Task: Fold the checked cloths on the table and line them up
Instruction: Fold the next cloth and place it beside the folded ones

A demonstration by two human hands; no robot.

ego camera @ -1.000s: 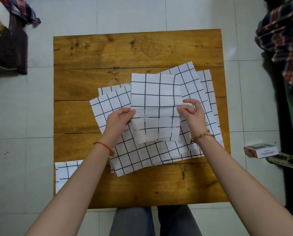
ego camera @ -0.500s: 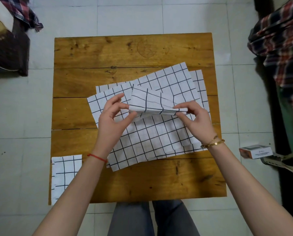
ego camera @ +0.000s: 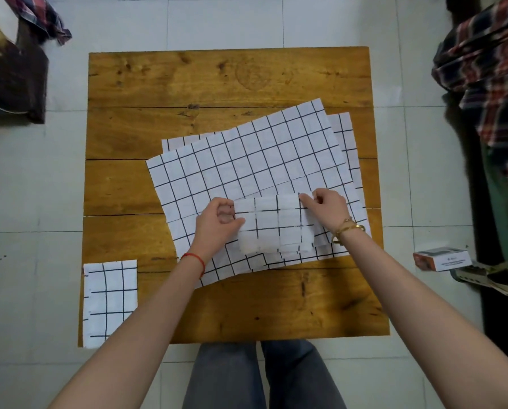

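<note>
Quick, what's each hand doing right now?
Left hand: closed on the folded cloth's left edge.
Right hand: pinching the same cloth's right edge.

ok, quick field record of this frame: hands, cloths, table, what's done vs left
left hand: pinching left edge of the cloth being folded
right hand: pinching its upper right corner
cloth being folded: small rectangle, lying on the flat pile
flat pile: unfolded checked cloths, overlapping, at least two, mid-table
folded cloth: near-left corner of table, slightly over the edge
done: one folded and placed
left: finish this one, then the pile
</note>
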